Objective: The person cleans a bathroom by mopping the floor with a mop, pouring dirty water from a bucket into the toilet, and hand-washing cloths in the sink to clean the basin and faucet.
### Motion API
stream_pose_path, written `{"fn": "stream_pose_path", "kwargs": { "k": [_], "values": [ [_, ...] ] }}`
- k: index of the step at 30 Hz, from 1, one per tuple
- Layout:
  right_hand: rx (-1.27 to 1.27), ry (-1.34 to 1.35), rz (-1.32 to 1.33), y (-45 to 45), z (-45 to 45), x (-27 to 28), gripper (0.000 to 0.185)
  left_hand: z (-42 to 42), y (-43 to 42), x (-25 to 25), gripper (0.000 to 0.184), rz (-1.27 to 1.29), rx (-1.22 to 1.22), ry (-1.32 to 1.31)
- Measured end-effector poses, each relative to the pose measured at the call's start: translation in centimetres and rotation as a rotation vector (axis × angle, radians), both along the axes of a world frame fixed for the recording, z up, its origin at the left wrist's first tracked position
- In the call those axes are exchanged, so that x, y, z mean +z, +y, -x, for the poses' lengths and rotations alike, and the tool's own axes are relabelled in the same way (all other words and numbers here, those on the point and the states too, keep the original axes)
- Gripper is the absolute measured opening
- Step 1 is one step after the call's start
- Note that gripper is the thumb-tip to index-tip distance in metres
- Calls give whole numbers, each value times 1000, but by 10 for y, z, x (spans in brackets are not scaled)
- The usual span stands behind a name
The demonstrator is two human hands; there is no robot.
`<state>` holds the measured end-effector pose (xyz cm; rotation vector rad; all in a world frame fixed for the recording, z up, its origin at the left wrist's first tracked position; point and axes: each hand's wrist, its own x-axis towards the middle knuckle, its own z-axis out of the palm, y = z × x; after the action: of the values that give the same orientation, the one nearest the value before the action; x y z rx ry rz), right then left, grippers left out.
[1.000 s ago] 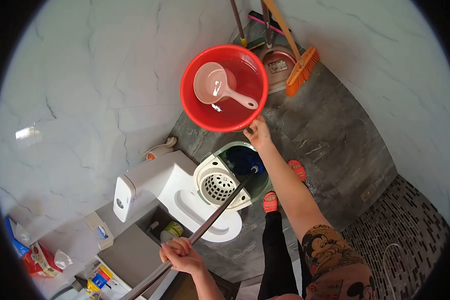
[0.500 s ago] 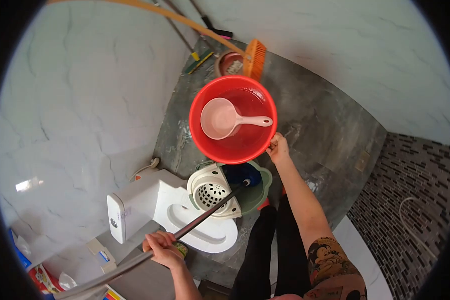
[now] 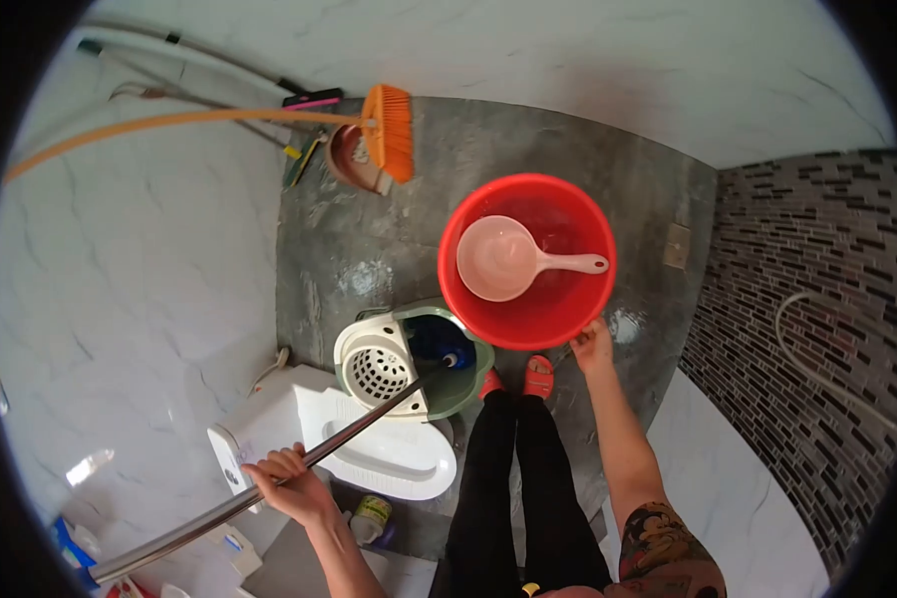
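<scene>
My left hand point(image 3: 291, 483) is wrapped round the metal handle of a mop point(image 3: 354, 427), which slants down into a green mop bucket point(image 3: 468, 391). The mop's dark blue head point(image 3: 431, 337) rests inside, beside the white wringer basket point(image 3: 379, 373). With its fingers closed on the rim, my right hand point(image 3: 594, 347) grips a red basin point(image 3: 528, 324) at the lower right. A pale pink water dipper point(image 3: 498, 261) lies in the basin, its handle pointing right. The basin overlaps the bucket's right edge from above; whether it touches the floor I cannot tell.
A white squat toilet point(image 3: 419, 468) is left of my legs, with a bottle point(image 3: 371, 518) near it. An orange broom point(image 3: 394, 135) and a dustpan point(image 3: 349, 159) stand at the far left corner. Mosaic tiles point(image 3: 797, 229) cover the right wall. Wet patches shine on the grey floor point(image 3: 369, 279).
The basin with the dipper has moved right relative to the bucket, along with my right hand. My left hand stays on the mop handle. The camera view has turned.
</scene>
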<state>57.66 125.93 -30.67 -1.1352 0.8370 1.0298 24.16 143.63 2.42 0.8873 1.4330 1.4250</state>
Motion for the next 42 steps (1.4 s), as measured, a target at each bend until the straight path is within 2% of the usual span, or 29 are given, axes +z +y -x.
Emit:
{"fn": "stream_pose_path", "kwargs": {
  "k": [10,14,19,23,26,28,31,35,38,40,42],
  "values": [
    [-350,19,151,-162,29,15,23,-100,12,13,53,-18,-333,-71],
    [-452,57,184,-216,45,-1,20,-152,21,11,52,-62,-443,-97],
    [-506,-3,217,-242,66,11,34,-214,30,4,51,-150,-697,-166],
    [-423,-14,254,-249,72,17,44,-273,38,-2,50,-168,-843,-234],
    [-252,41,367,-255,70,4,39,-318,35,-8,45,-135,-971,-320],
    [-249,54,368,-248,65,1,38,-346,37,-16,39,-106,-1002,-348],
    [-167,74,452,-242,65,-8,38,-391,31,-22,39,-103,-1033,-172],
    [-72,94,547,-234,54,2,41,-438,23,-35,39,-89,-1092,-253],
    [95,100,586,-239,56,2,45,-467,14,-37,39,-62,-1068,-108],
    [222,180,583,-251,58,-10,46,-482,20,-37,33,-72,-1166,86],
    [428,136,654,-244,48,11,44,-498,31,-38,26,-104,-1276,199]
  ]
}}
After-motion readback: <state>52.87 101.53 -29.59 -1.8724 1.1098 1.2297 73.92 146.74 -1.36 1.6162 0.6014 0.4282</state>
